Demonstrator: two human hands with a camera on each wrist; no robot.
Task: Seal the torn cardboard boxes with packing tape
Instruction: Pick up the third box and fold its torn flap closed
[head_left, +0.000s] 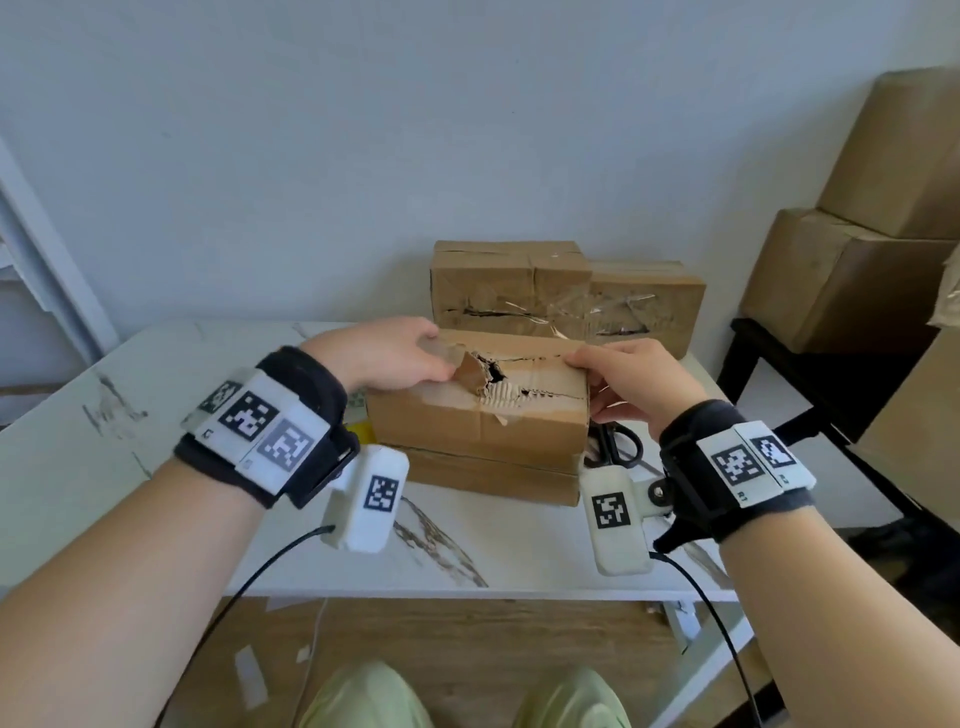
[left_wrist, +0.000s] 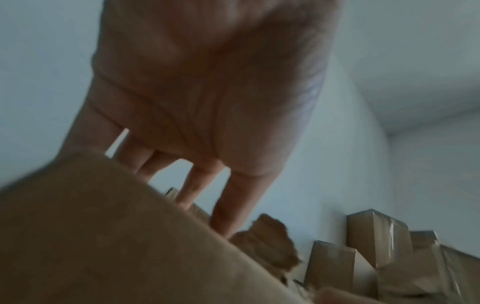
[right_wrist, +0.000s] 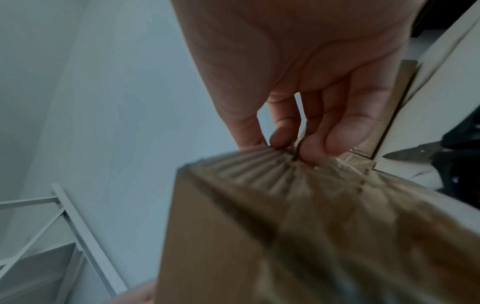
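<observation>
A torn cardboard box (head_left: 478, 415) lies on a flatter box (head_left: 488, 478) on the marble-patterned table (head_left: 156, 415). Its top has a ragged hole with a lifted flap (head_left: 470, 371) and bare corrugation. My left hand (head_left: 439, 358) rests on the box's top left, beside the flap. In the left wrist view its fingers (left_wrist: 228, 205) run straight onto the box (left_wrist: 103, 236) next to the flap (left_wrist: 267, 244). My right hand (head_left: 582, 364) grips the box's right end. In the right wrist view, that hand (right_wrist: 293, 148) pinches the corrugated edge (right_wrist: 246, 164). No tape roll is clearly visible.
Black-handled scissors (head_left: 615, 444) lie right of the boxes, their blade (right_wrist: 410, 153) showing near my right hand. Two taped boxes (head_left: 509, 283) (head_left: 647, 306) stand against the wall behind. Larger boxes (head_left: 852, 275) are stacked on a dark stand at right. Something yellow (head_left: 361, 431) peeks out left of the box.
</observation>
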